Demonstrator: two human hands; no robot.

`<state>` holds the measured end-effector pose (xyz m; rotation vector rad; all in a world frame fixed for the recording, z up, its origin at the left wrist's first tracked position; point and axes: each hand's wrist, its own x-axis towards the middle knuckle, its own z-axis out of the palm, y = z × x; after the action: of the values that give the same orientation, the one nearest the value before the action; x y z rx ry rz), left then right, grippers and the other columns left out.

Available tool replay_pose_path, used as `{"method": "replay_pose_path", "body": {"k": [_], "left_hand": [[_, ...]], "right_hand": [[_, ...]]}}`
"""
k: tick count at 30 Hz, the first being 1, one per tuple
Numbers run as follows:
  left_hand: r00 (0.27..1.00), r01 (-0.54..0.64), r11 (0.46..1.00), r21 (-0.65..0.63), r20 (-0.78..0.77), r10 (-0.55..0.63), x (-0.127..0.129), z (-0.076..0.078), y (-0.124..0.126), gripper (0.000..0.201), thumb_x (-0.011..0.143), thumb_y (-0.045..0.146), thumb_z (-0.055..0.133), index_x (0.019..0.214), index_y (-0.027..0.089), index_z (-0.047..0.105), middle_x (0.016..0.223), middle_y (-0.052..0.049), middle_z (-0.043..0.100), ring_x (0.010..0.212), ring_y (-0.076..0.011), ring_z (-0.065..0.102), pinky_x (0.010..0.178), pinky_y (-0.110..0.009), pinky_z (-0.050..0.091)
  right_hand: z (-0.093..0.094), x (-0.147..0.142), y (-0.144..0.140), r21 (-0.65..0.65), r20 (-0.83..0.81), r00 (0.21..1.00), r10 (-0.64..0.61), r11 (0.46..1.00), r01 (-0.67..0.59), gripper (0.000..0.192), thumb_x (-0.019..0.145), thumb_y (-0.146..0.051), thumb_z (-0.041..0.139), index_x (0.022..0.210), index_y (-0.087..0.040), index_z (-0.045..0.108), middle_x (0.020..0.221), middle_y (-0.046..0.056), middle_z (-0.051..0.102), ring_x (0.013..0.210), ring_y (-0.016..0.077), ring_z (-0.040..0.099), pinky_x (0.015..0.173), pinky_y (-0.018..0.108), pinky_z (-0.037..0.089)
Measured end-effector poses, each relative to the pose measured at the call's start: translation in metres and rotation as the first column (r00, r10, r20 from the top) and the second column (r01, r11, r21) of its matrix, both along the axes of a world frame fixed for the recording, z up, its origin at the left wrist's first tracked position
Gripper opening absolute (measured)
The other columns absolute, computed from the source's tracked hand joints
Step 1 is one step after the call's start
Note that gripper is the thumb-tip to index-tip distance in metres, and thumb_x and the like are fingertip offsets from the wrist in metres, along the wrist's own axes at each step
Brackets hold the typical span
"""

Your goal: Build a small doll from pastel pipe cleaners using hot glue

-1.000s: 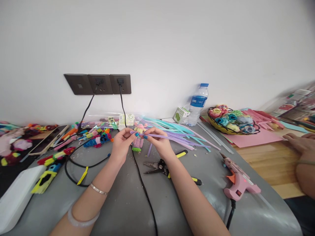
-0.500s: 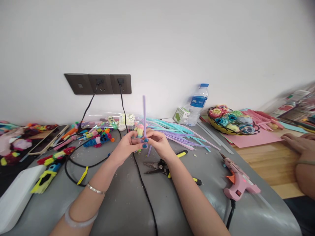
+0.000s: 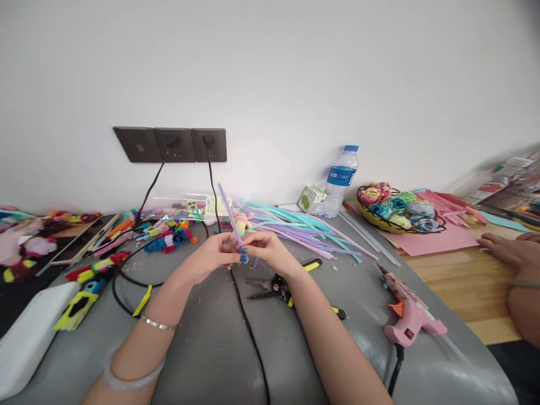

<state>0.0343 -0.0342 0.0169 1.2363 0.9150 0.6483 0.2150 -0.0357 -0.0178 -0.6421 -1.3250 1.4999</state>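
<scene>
The left hand point(image 3: 211, 257) and the right hand point(image 3: 269, 253) meet at their fingertips, both pinching the lower part of a purple stem point(image 3: 229, 212) above the table point(image 3: 202, 349). A second ago the stem stretches sideways past the right hand, and half a second ago it stands nearly upright; now its free upper end leans to the left. It is slim, fuzzy-looking and mostly straight, its lower end largely hidden by the fingers. Just behind the hands is a small pink-and-yellow figure point(image 3: 241, 221), partly covered. Beyond spreads a bundle of purple, pink and turquoise stems point(image 3: 295, 216). Open-jawed pliers point(image 3: 276, 286) lie beside the right forearm, and a pink glue gun point(image 3: 409, 322) rests farther right.
</scene>
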Motion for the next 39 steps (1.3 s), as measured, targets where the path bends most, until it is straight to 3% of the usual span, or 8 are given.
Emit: {"method": "replay_pose_path", "body": {"k": [4, 10, 15, 28, 36, 39], "left_hand": [[0.993, -0.112, 0.993, 0.046, 0.049, 0.109, 0.004, -0.002, 0.001, 0.026, 0.067, 0.027, 0.085, 0.081, 0.016, 0.067, 0.073, -0.003, 0.067, 0.061, -0.0113, 0.060, 0.049, -0.018, 0.041], [0.980, -0.199, 0.952, 0.233, 0.070, 0.188, 0.011, -0.011, 0.002, 0.020, 0.067, 0.027, 0.082, 0.081, 0.017, 0.072, 0.079, -0.005, 0.072, 0.071, -0.0177, 0.068, 0.062, -0.028, 0.057], [0.939, -0.315, 0.825, 0.470, 0.028, 0.343, 0.017, -0.018, -0.001, 0.010, 0.068, 0.022, 0.077, 0.076, 0.019, 0.072, 0.068, 0.000, 0.066, 0.053, -0.0107, 0.054, 0.049, -0.021, 0.048], [0.907, -0.419, 0.831, 0.367, 0.135, 0.398, 0.026, -0.017, -0.008, 0.013, 0.069, 0.029, 0.079, 0.075, 0.019, 0.074, 0.054, 0.002, 0.060, 0.050, -0.0130, 0.055, 0.046, -0.024, 0.053], [0.840, -0.522, 0.706, 0.479, 0.145, 0.523, 0.028, -0.019, -0.007, 0.007, 0.070, 0.027, 0.075, 0.071, 0.020, 0.075, 0.071, -0.002, 0.071, 0.057, -0.0130, 0.057, 0.048, -0.021, 0.046], [0.833, -0.525, 0.674, 0.519, 0.151, 0.533, 0.028, -0.020, -0.008, 0.006, 0.072, 0.026, 0.074, 0.071, 0.020, 0.074, 0.073, -0.002, 0.070, 0.060, -0.0135, 0.058, 0.049, -0.021, 0.044]], "right_hand": [[-0.004, 0.000, 0.006, -0.049, -0.096, 0.981, -0.169, 0.985, 0.165, 0.024, 0.063, -0.039, 0.090, 0.074, -0.023, 0.077, 0.076, 0.000, 0.074, 0.067, 0.0144, 0.064, 0.067, 0.029, 0.054], [-0.005, 0.001, 0.010, -0.079, -0.132, 0.936, -0.325, 0.945, 0.317, 0.030, 0.060, -0.041, 0.091, 0.073, -0.022, 0.071, 0.075, -0.001, 0.070, 0.068, 0.0143, 0.062, 0.067, 0.027, 0.053], [-0.004, 0.000, 0.011, -0.048, -0.135, 0.922, -0.363, 0.932, 0.359, 0.031, 0.061, -0.040, 0.090, 0.074, -0.022, 0.069, 0.073, -0.001, 0.067, 0.067, 0.0149, 0.060, 0.066, 0.029, 0.053], [-0.002, -0.001, 0.011, -0.008, -0.182, 0.916, -0.359, 0.932, 0.363, 0.030, 0.060, -0.040, 0.091, 0.070, -0.022, 0.069, 0.076, 0.000, 0.065, 0.072, 0.0161, 0.062, 0.067, 0.030, 0.055], [-0.004, -0.001, 0.010, -0.042, -0.190, 0.930, -0.313, 0.949, 0.311, 0.025, 0.066, -0.037, 0.089, 0.072, -0.021, 0.070, 0.084, 0.002, 0.071, 0.074, 0.0155, 0.065, 0.071, 0.030, 0.055], [-0.004, 0.000, 0.010, -0.078, -0.168, 0.939, -0.300, 0.954, 0.291, 0.027, 0.067, -0.039, 0.088, 0.075, -0.021, 0.070, 0.076, 0.001, 0.071, 0.069, 0.0156, 0.066, 0.069, 0.030, 0.055]]}}
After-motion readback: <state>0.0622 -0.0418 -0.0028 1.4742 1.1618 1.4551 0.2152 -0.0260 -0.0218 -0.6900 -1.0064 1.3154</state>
